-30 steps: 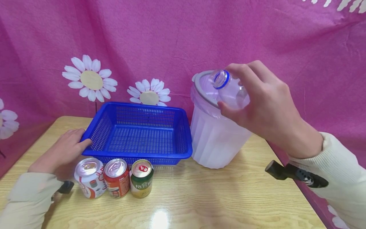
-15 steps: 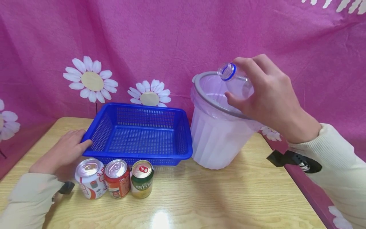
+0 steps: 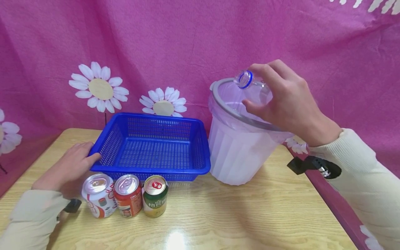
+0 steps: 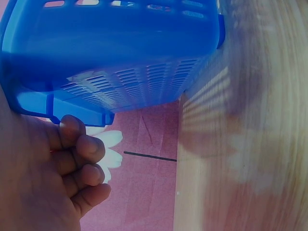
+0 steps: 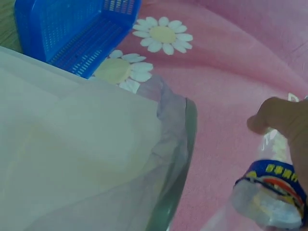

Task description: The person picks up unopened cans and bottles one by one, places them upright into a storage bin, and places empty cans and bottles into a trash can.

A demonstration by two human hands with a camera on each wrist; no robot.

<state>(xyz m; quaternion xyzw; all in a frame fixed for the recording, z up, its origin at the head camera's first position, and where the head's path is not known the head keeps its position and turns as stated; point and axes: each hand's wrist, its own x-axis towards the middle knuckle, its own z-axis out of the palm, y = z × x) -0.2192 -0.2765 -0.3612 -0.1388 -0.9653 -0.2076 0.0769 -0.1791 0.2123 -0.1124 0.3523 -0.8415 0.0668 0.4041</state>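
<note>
Right hand: fingers clamp round 1 clear bottle, tilted above bin | left hand: grips blue basket, left of bin | bottle: probably light, slippery, easily dented; best held mid-body

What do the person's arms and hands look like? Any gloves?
No gloves: the left hand and right hand are bare. Both the left sleeve and right sleeve are long and cream. The right cuff looks ribbed. Black gear shows by each wrist.
</note>
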